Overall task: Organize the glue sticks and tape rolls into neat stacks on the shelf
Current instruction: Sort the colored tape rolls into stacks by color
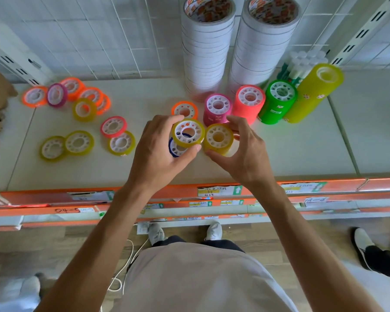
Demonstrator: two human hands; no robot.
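Two hands hold tape rolls just before the pink stack (217,109): left hand (160,152) grips yellow roll (188,133) over blue roll (175,147); right hand (241,152) pinches another yellow roll (218,138).

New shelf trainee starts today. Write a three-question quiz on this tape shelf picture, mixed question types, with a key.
1. True or false: the left hand holds a yellow roll stacked on a blue roll.
2. The tallest coloured stack is: A pink, B green, C yellow.
3. Fill in: the right hand holds a ____ roll.

Key: 1 true; 2 C, the yellow stack beside the green stack; 3 yellow.
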